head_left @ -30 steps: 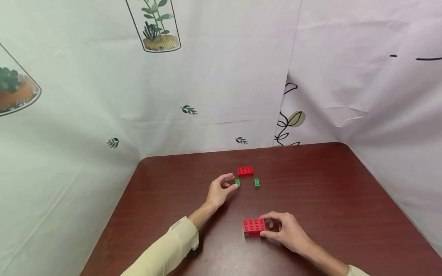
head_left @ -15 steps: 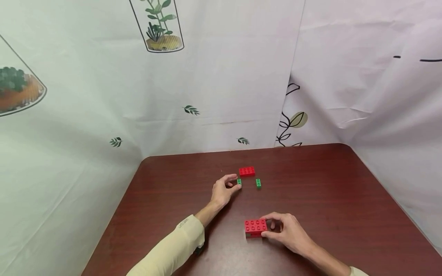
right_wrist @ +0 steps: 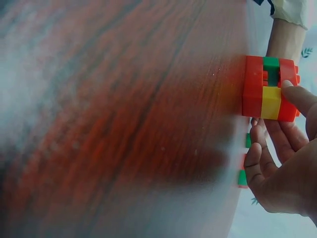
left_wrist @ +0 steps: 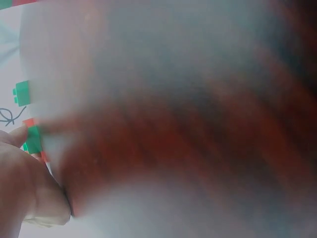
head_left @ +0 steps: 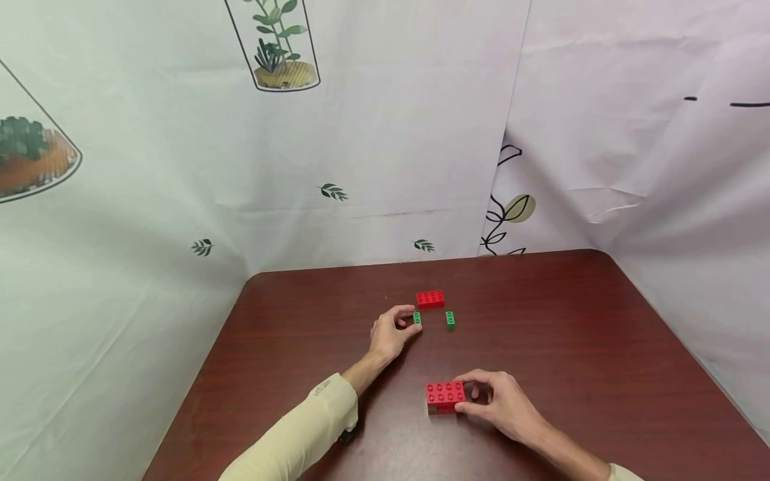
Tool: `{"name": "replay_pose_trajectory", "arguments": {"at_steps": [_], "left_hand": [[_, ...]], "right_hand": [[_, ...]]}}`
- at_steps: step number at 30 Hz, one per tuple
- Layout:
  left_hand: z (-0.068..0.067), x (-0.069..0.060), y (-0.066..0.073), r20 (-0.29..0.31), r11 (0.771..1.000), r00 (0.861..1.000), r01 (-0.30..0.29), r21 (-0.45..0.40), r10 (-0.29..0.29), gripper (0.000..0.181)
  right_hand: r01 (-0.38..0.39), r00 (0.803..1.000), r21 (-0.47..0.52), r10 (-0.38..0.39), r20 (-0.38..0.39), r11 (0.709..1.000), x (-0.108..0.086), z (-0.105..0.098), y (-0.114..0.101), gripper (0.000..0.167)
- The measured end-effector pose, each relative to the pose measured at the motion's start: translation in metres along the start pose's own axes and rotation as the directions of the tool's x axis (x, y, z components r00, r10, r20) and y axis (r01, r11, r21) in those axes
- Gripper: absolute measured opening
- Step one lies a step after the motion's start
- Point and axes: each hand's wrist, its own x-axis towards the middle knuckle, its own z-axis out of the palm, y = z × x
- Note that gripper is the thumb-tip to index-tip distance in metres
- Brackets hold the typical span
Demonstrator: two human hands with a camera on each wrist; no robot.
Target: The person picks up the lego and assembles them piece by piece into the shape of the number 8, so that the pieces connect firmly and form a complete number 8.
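Note:
My left hand (head_left: 388,335) pinches a small green toy brick (head_left: 417,318) between thumb and forefinger at the far middle of the table. In the left wrist view this green brick (left_wrist: 32,140) shows between the fingertips. A second small green brick (head_left: 450,319) lies just to the right, and a red eight-stud brick (head_left: 430,298) lies behind both. Nearer to me, my right hand (head_left: 505,411) holds a built block (head_left: 446,389) by its right end. The right wrist view shows its two red layers, with a yellow brick (right_wrist: 271,103) and a green brick (right_wrist: 271,63) between them.
The dark red-brown table (head_left: 559,321) has rounded far corners. White printed cloth (head_left: 385,133) hangs behind it and along both sides. Something dark (head_left: 347,434), partly hidden, shows under the left sleeve (head_left: 301,427).
My left hand has shifted slightly right, and its thumb and forefinger have come in round the left green brick. My right hand keeps its hold on the built block. The head view has shifted slightly.

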Motion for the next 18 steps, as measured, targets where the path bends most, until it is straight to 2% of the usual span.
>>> {"name": "replay_pose_trajectory", "arguments": {"at_steps": [12,18], "left_hand": [[0.0002,0.0,0.0,0.013,0.999,1.0,-0.008,0.032,0.007,0.032],[-0.0018,0.0003,-0.0005,0.035,1.0,0.999,-0.002,0.016,0.002,0.03]], "right_hand": [[-0.016,1.0,-0.017,0.016,0.016,1.0,-0.0005,-0.0005,0.0012,0.028],[-0.01,1.0,-0.017,0.01,0.011,1.0,-0.0001,-0.0007,0.0009,0.028]]}}
